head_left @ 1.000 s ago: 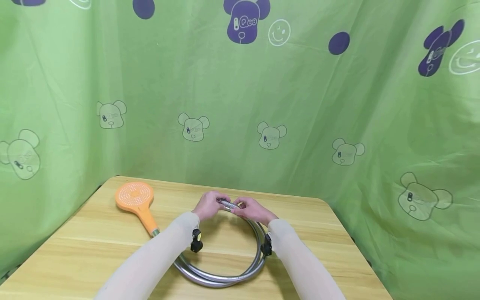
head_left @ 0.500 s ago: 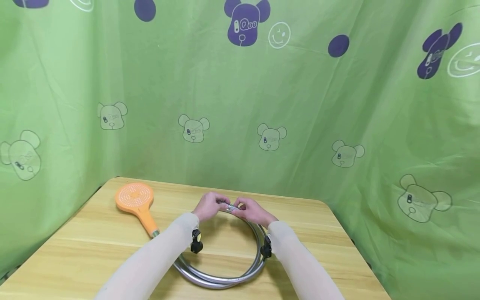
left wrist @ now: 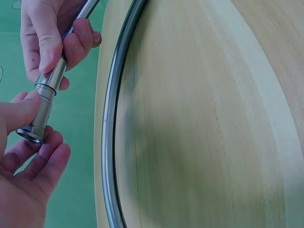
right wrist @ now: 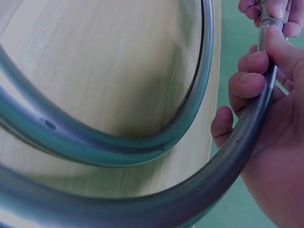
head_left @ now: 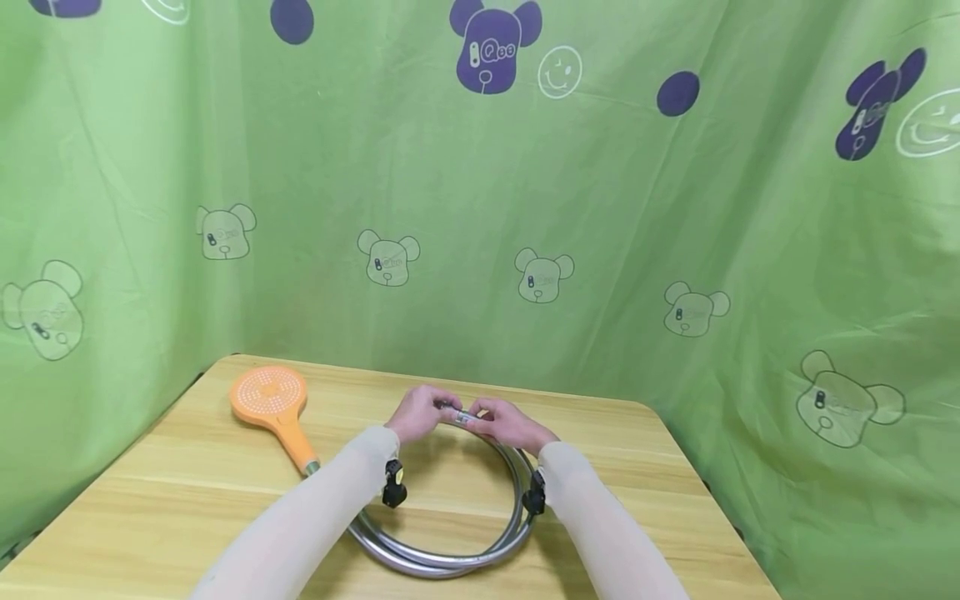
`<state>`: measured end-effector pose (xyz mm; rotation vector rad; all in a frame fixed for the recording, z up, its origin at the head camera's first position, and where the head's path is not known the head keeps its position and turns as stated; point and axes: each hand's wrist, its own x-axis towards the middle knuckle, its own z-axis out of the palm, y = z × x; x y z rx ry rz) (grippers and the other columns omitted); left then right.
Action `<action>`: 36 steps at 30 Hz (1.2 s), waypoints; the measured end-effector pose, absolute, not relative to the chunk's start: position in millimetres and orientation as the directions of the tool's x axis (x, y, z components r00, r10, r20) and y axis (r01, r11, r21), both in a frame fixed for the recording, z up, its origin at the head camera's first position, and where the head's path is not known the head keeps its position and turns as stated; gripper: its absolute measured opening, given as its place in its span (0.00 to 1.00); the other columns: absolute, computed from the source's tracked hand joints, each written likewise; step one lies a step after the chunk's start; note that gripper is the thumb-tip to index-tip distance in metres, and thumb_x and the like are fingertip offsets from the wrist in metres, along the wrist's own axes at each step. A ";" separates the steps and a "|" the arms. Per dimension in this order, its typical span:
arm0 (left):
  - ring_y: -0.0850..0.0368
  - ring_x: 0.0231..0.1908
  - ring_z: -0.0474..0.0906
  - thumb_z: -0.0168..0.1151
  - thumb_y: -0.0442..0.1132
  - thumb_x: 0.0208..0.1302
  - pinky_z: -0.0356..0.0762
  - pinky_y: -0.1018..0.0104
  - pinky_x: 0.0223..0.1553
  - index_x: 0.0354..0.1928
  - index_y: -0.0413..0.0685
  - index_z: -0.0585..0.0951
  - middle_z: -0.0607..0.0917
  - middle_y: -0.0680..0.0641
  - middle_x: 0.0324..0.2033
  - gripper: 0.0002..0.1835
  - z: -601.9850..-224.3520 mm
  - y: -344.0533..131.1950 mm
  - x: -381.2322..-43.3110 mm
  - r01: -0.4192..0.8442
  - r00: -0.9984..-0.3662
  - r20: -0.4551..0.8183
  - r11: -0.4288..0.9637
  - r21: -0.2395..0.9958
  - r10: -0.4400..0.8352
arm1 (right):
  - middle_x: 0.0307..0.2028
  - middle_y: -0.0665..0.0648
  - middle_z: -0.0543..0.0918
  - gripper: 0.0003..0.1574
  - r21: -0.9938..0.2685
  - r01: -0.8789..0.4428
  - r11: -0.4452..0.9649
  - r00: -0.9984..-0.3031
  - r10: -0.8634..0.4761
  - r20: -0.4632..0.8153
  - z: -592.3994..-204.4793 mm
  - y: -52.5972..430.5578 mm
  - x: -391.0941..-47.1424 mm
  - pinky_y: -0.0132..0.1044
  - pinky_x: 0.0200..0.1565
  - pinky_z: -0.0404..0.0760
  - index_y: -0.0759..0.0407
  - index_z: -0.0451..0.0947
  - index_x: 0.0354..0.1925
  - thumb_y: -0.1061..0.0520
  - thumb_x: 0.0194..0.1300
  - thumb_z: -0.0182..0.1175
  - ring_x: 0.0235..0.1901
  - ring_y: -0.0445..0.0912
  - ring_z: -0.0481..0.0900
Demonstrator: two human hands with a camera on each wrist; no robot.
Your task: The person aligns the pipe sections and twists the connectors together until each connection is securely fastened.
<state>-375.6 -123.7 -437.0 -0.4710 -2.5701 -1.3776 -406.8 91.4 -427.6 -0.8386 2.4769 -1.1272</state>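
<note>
In the head view, a silver shower hose (head_left: 442, 567) lies coiled on the wooden table, with its far end raised between both hands. My left hand (head_left: 420, 414) pinches the metal fitting (left wrist: 42, 111) at that end between thumb and fingers; the fitting's open mouth shows in the left wrist view. My right hand (head_left: 512, 423) grips the metal sleeve (left wrist: 54, 71) just behind the fitting, fingers curled round the hose in the right wrist view. An orange shower head (head_left: 270, 392) lies face up at the left, its handle meeting a hose connector (head_left: 311, 467); my left forearm hides the hose beyond.
The pale wooden table (head_left: 615, 483) has a rounded far edge. A green curtain (head_left: 465, 333) with bear prints encloses the back and both sides. Small black wrist cameras (head_left: 393, 483) are strapped at both sleeves, close over the coil.
The left thumb has shifted on the fitting toward the near side. Both hands stay in nearly the same place; the hose and shower head have not moved.
</note>
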 end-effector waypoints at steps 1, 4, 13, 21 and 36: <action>0.58 0.38 0.79 0.71 0.36 0.59 0.77 0.61 0.44 0.41 0.49 0.89 0.90 0.51 0.39 0.08 -436.9 -123.5 -375.1 0.362 -0.932 0.309 0.519 0.774 0.188 | 0.24 0.55 0.76 0.12 -0.762 -0.382 0.524 -0.786 -0.617 -0.030 -427.7 91.8 -407.0 0.29 0.23 0.66 0.57 0.79 0.44 0.49 0.73 0.60 0.21 0.40 0.67; 0.58 0.38 0.79 0.71 0.36 0.59 0.77 0.61 0.44 0.40 0.50 0.90 0.90 0.52 0.39 0.07 -437.3 -122.8 -374.7 0.361 -0.932 0.310 0.523 0.772 0.185 | 0.22 0.52 0.72 0.13 -0.761 -0.379 0.527 -0.780 -0.624 -0.044 -427.3 92.9 -406.8 0.29 0.23 0.65 0.58 0.79 0.45 0.49 0.73 0.59 0.20 0.40 0.65; 0.58 0.39 0.79 0.71 0.36 0.60 0.78 0.60 0.46 0.36 0.55 0.89 0.89 0.52 0.39 0.05 -439.4 -122.5 -374.8 0.379 -0.925 0.330 0.528 0.760 0.189 | 0.21 0.53 0.71 0.17 -0.759 -0.376 0.531 -0.773 -0.632 -0.059 -425.3 93.4 -404.4 0.30 0.24 0.64 0.61 0.78 0.48 0.48 0.75 0.56 0.20 0.40 0.64; 0.57 0.41 0.79 0.69 0.34 0.62 0.79 0.59 0.47 0.39 0.52 0.89 0.88 0.49 0.40 0.06 -437.8 -121.4 -373.0 0.384 -0.923 0.323 0.512 0.768 0.209 | 0.23 0.54 0.73 0.19 -0.749 -0.377 0.545 -0.797 -0.603 -0.038 -427.0 92.9 -405.0 0.31 0.26 0.66 0.59 0.81 0.48 0.45 0.74 0.58 0.21 0.41 0.66; 0.54 0.33 0.78 0.62 0.31 0.65 0.80 0.62 0.37 0.51 0.47 0.86 0.85 0.43 0.55 0.14 -435.4 -113.7 -369.6 0.355 -0.933 0.256 0.535 0.767 0.251 | 0.26 0.61 0.81 0.12 -0.778 -0.325 0.538 -0.842 -0.539 -0.020 -435.6 101.5 -406.2 0.32 0.27 0.72 0.66 0.80 0.45 0.57 0.70 0.62 0.24 0.46 0.74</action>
